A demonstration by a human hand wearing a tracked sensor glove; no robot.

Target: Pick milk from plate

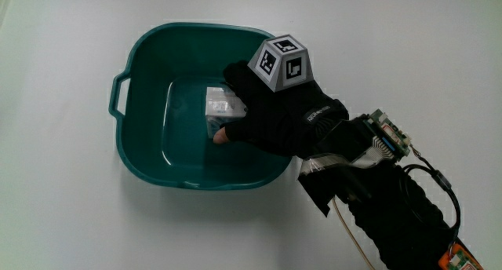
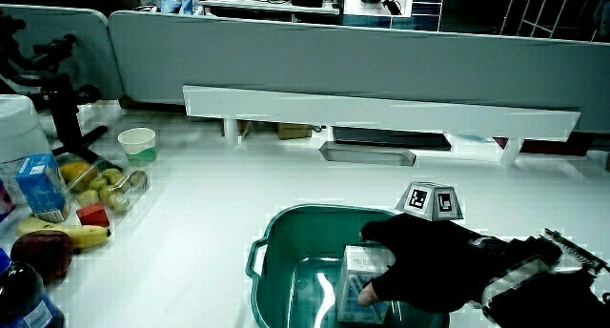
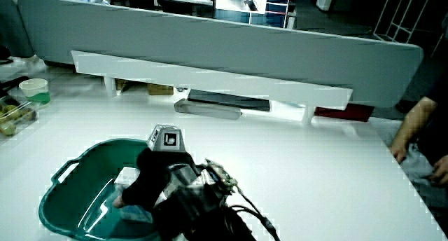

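Note:
A small pale milk carton (image 1: 223,107) lies inside a teal plastic basin (image 1: 145,62) with handles; the basin stands in for the plate. The gloved hand (image 1: 271,113) reaches down into the basin, its fingers curled around the carton, thumb tip against the carton's near side. The patterned cube (image 1: 282,62) rides on the hand's back. In both side views the carton (image 2: 362,271) (image 3: 129,176) shows partly under the hand (image 2: 419,266) (image 3: 150,178), inside the basin (image 2: 286,237) (image 3: 70,178). The carton still rests low in the basin.
In a side view, a blue carton (image 2: 43,185), a banana (image 2: 67,231), an apple (image 2: 43,254), a tray of fruit (image 2: 110,187) and a paper cup (image 2: 139,142) stand at the table's edge. A low grey partition (image 2: 381,66) closes the table.

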